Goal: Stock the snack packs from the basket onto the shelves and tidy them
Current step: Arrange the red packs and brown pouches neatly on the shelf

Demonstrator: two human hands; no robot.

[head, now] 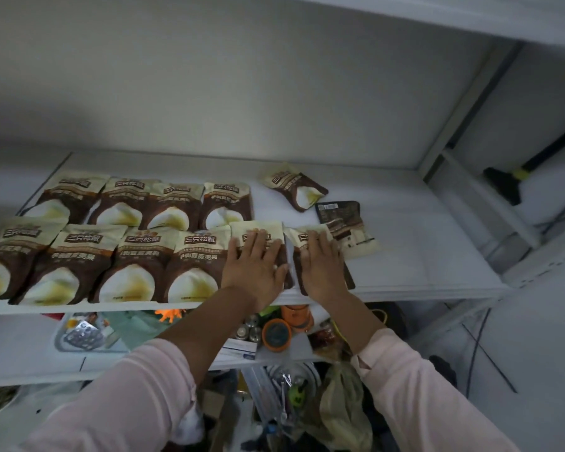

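Several cream-and-brown snack packs [141, 262] lie flat in two rows on the white shelf [421, 243]. My left hand [255, 269] presses flat on the pack [258, 231] at the right end of the front row. My right hand [322, 269] lies flat on the neighbouring pack [296, 234], a narrow gap apart. One pack [296, 187] lies askew behind them. Another pack [346, 228] lies back side up, just right of my right hand. No basket is in view.
The right part of the shelf is bare up to a white upright post [463, 112]. Below are lower shelves with a tray of blister packs [82, 334], orange-lidded jars [276, 334] and clutter. A black tool with a yellow band [509, 181] lies at the right.
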